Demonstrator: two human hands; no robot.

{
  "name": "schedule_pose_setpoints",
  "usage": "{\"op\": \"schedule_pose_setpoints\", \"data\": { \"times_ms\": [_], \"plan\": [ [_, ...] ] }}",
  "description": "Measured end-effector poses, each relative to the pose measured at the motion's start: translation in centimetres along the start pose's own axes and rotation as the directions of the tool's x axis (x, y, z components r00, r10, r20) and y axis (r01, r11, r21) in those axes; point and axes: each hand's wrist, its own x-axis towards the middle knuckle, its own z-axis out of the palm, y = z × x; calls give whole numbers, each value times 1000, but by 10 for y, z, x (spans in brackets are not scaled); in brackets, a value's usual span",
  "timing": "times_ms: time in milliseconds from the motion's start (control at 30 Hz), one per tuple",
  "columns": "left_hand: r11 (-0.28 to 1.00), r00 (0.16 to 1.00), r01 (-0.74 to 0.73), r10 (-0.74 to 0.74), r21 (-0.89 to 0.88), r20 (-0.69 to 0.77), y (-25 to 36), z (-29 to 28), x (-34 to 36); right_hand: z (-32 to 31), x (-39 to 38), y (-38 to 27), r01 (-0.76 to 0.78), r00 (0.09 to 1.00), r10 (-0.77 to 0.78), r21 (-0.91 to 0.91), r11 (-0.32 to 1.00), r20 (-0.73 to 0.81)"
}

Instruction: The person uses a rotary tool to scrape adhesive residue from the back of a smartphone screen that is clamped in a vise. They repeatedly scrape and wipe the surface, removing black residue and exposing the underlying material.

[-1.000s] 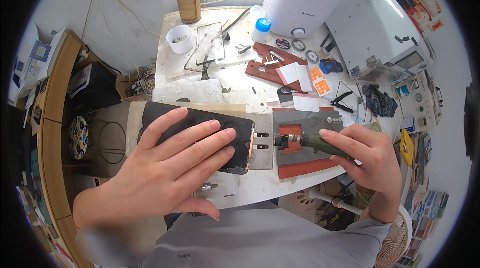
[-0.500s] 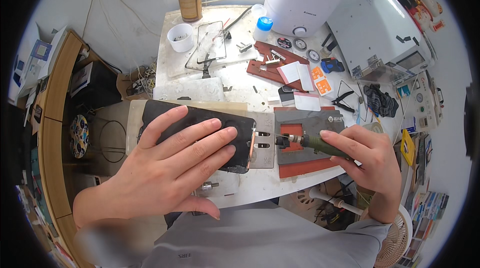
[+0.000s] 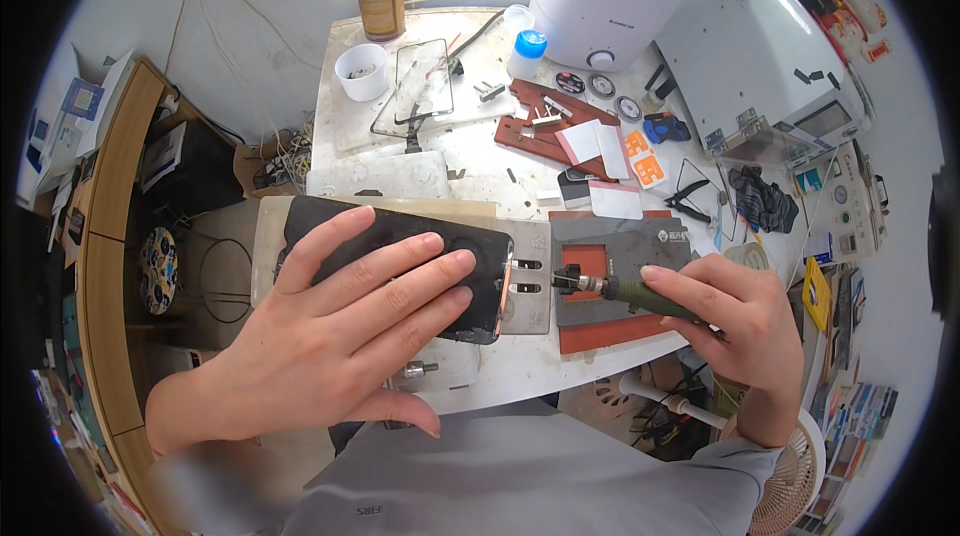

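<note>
My left hand [image 3: 350, 326] lies flat with fingers spread on a black phone [image 3: 478, 261], covering much of its face. The phone's right edge shows a copper-coloured rim. Beneath it is a pale translucent mat [image 3: 268, 246] and a metal plate [image 3: 527, 311] with slots that shows to the right of the phone. My right hand [image 3: 735, 316] is closed around the dark green handle of a rotary tool [image 3: 640, 296]. The tool's dark tip points left toward the phone, apart from its edge, above a grey-and-red holder [image 3: 590, 334].
Behind the hands lie a red-brown fixture [image 3: 530, 136], pliers [image 3: 690, 201], a blue-capped bottle [image 3: 526, 56], a white cup [image 3: 362, 73] and a thin black frame [image 3: 422, 81]. A white appliance [image 3: 610, 1] and a grey machine [image 3: 765, 36] stand at the back. A fan [image 3: 790, 481] stands lower right.
Very little differs. The rotary tool in my right hand has shifted slightly, its handle a touch lower. My left hand stays flat on the phone.
</note>
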Motion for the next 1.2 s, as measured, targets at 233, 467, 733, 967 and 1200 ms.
{"op": "schedule_pose_setpoints", "data": {
  "times_ms": [233, 467, 733, 967, 1200],
  "plan": [
    [1000, 1000, -1, 1, -2, -8, 0, 1, 0, 1, -1, -5, 20, 1000, -20, 8, 1000, -5],
    [1000, 1000, -3, 3, -2, -11, -1, 1, 0, 0, -3, -6, 37, 999, -38, 18, 999, 29],
    [1000, 1000, -1, 1, 7, -3, 0, 0, 0, -1, -4, -8, 32, 999, -32, 11, 999, 27],
    [999, 998, -4, 1, -37, -67, -1, 1, 3, 0, -7, -10, 31, 999, -32, 29, 999, 33],
    [994, 912, -60, 18, -91, -409, 12, 7, 11, -2, -8, -27, 90, 995, -96, 142, 986, 35]
  ]
}}
